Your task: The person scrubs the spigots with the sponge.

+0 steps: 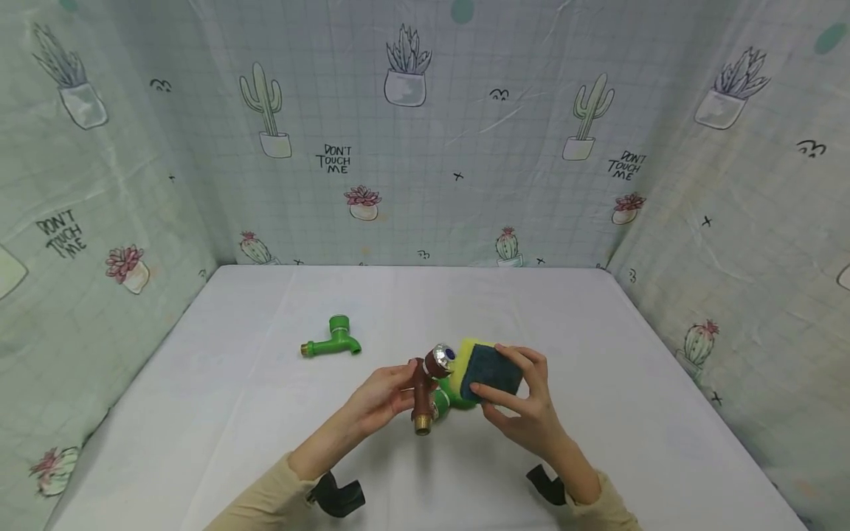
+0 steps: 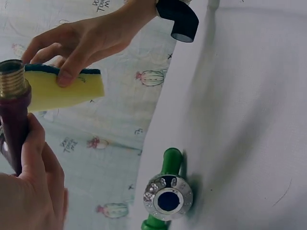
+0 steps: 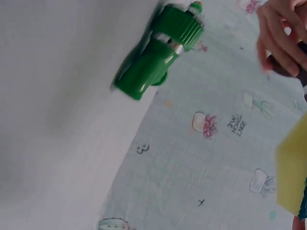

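My left hand grips a brown tap by its body. Its brass threaded end points down in the head view, and its chrome-capped knob is at the top, facing the sponge. In my right hand, thumb and fingers pinch a sponge with a yellow side and a dark green scouring side. The yellow side faces the tap, right beside its knob in the head view. Behind both, partly hidden by them, a green tap lies on the table.
Another green tap with a brass end lies farther back on the left of the white table. Cactus-print cloth hangs behind and along both sides. Black curved pieces sit at both wrists.
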Motion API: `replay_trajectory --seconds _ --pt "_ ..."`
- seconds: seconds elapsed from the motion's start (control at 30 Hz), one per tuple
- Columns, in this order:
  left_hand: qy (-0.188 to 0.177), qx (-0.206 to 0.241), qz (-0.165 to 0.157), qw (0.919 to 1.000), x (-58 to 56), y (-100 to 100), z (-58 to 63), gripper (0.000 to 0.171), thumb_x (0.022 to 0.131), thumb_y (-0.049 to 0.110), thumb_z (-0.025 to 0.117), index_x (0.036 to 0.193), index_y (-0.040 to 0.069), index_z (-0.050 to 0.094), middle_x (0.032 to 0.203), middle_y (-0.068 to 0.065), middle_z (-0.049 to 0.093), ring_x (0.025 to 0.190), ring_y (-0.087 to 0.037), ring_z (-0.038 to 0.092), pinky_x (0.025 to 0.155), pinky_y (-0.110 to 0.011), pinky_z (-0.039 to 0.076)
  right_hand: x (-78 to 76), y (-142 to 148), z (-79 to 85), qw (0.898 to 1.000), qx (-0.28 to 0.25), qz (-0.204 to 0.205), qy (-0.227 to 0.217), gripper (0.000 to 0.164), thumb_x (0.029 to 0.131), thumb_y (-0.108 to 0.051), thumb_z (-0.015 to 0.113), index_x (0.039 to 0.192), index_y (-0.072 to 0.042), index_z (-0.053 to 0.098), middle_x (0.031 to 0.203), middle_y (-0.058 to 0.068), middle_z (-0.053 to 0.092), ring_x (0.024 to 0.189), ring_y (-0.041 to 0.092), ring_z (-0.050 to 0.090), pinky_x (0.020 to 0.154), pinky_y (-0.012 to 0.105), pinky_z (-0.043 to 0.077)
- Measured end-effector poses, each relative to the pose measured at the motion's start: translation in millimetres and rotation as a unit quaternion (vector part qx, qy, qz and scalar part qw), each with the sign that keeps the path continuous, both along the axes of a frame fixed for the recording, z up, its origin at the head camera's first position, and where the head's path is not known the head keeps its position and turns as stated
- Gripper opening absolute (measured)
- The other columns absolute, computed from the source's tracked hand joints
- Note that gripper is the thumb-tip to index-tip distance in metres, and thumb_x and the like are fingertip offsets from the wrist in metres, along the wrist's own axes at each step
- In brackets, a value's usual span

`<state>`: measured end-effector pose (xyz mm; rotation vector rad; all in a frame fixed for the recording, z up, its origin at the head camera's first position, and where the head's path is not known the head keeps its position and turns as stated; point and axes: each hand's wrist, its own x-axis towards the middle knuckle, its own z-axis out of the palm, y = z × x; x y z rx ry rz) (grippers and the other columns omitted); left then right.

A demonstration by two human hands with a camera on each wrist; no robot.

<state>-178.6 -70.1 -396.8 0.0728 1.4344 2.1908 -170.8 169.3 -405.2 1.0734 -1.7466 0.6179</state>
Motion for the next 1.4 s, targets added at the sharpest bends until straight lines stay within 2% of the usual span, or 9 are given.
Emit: replay_trajectory --seconds 0.07,0.2,0.43,0.67,0.83,0.93,1.07,1.23,1.4 --pt "0.015 -0.023 0.007 0.9996 1.1 3 1.1 0.049 0.094 0.022 0.045 0.132 -0.002 0.027 0.1 -0.008 0.06 0.089 -0.015 0.063 0.079 -0.031 0.053 1.3 -3 0.6 1.0 -0.006 0.017 -0.016 0.017 0.085 -0.026 0.057 0.097 -0.02 0.068 0.118 0.029 0.047 0.106 0.039 0.036 0.094 0.04 0.03" --pt "0.036 -0.04 -0.004 0.9986 4.7 6 5.6 0.038 0.093 0.018 0.048 0.126 0.006 0.033 0.104 -0.011 0.059 0.087 -0.02 0.063 0.075 -0.037 0.054 4.0 -4 -2.4 0.999 -0.016 0.012 -0.048 0.019 0.085 -0.028 0.057 0.099 -0.02 0.067 0.12 0.028 0.046 0.109 0.036 0.036 0.097 0.036 0.029" --pt "0.088 -0.063 -0.045 0.9931 7.6 5 6.2 0.041 0.085 0.008 0.058 0.122 0.005 0.039 0.109 -0.016 0.059 0.087 -0.018 0.064 0.077 -0.037 0.054 6.5 -1 -7.3 0.994 -0.036 -0.004 -0.105 0.023 0.084 -0.033 0.058 0.103 -0.022 0.066 0.123 0.025 0.045 0.11 0.03 0.035 0.096 0.031 0.029" --pt "0.137 -0.126 -0.036 0.9818 10.1 10 2.2 0.043 0.081 0.001 0.061 0.12 -0.001 0.045 0.098 -0.017 0.062 0.08 -0.018 0.066 0.068 -0.035 0.056 5.6 -6 6.6 0.99 -0.048 0.011 -0.134 0.026 0.084 -0.033 0.057 0.106 -0.02 0.065 0.125 0.024 0.044 0.112 0.031 0.036 0.093 0.03 0.035" --pt "0.162 -0.149 -0.017 0.9753 10.3 13 -0.5 0.042 0.08 -0.004 0.059 0.12 -0.002 0.049 0.098 -0.018 0.06 0.076 -0.018 0.065 0.064 -0.036 0.056 6.9 -8 18.8 0.984 0.01 0.007 -0.18 0.029 0.086 -0.037 0.053 0.111 -0.024 0.063 0.13 0.018 0.042 0.112 0.027 0.035 0.083 0.04 0.04" --pt "0.174 -0.16 -0.002 0.9715 9.2 14 -0.3 0.042 0.079 -0.005 0.058 0.12 -0.002 0.05 0.098 -0.02 0.059 0.075 -0.016 0.063 0.063 -0.036 0.056 9.6 -12 23.4 0.984 0.048 -0.006 -0.169 0.029 0.087 -0.038 0.049 0.111 -0.027 0.062 0.13 0.016 0.043 0.11 0.027 0.035 0.08 0.044 0.041" --pt "0.171 -0.17 0.011 0.9704 6.7 16 -0.7 0.042 0.078 -0.01 0.054 0.119 -0.004 0.05 0.098 -0.022 0.059 0.075 -0.017 0.064 0.063 -0.036 0.056 13.8 -18 27.8 0.989 0.094 -0.018 -0.113 0.029 0.087 -0.035 0.046 0.111 -0.03 0.062 0.128 0.018 0.045 0.109 0.032 0.037 0.08 0.049 0.038" --pt "0.165 -0.169 0.005 0.9718 4.2 16 -1.6 0.046 0.076 -0.013 0.052 0.121 -0.005 0.047 0.102 -0.025 0.059 0.076 -0.019 0.064 0.063 -0.036 0.056 14.3 -23 29.0 0.99 0.126 -0.03 -0.058 0.03 0.088 -0.03 0.041 0.111 -0.031 0.061 0.125 0.021 0.048 0.108 0.037 0.041 0.083 0.05 0.031" --pt "0.179 -0.176 -0.01 0.968 4.8 15 -1.4 0.04 0.077 -0.01 0.055 0.117 -0.004 0.051 0.098 -0.022 0.06 0.073 -0.016 0.064 0.062 -0.034 0.056 10.3 -18 26.3 0.988 0.127 -0.045 -0.073 0.031 0.089 -0.033 0.038 0.109 -0.031 0.061 0.125 0.02 0.047 0.109 0.036 0.041 0.084 0.049 0.032"
